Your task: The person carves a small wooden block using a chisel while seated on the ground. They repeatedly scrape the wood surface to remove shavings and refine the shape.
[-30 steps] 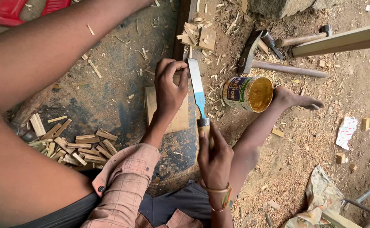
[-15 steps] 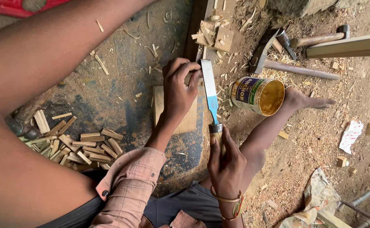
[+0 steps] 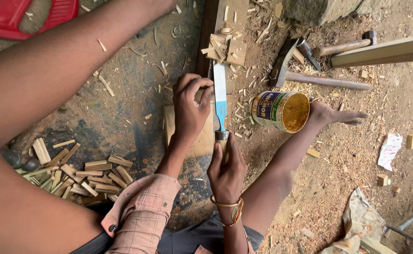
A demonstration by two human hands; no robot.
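Right hand (image 3: 226, 170): fingers wrapped tight round the handle of a chisel (image 3: 220, 96), wrist bangle at 6 o'clock. The chisel's blade runs toward 12 o'clock, flat and pale, blue near the ferrule, lying along the right edge of a board (image 3: 202, 136).

Left hand (image 3: 191, 106): at 10 o'clock from the right hand, fingers curled and pressed together, fingertips just beside the blade; palm rests on the board. Whether it pinches a small piece cannot be told. Pink checked cuff (image 3: 143, 207) at 7 o'clock.

Tin (image 3: 279, 111): at 3 o'clock of the blade, on its side, yellow inside, near a bare foot (image 3: 331, 115).

Hammers (image 3: 310, 61): two, at 1 o'clock, on sawdust.

Offcuts (image 3: 225, 47): small heap at 12 o'clock, by the blade tip.

Wood pegs (image 3: 81, 174): pile at 8 o'clock.

Red plastic item (image 3: 23, 16): at 10 o'clock, far corner.
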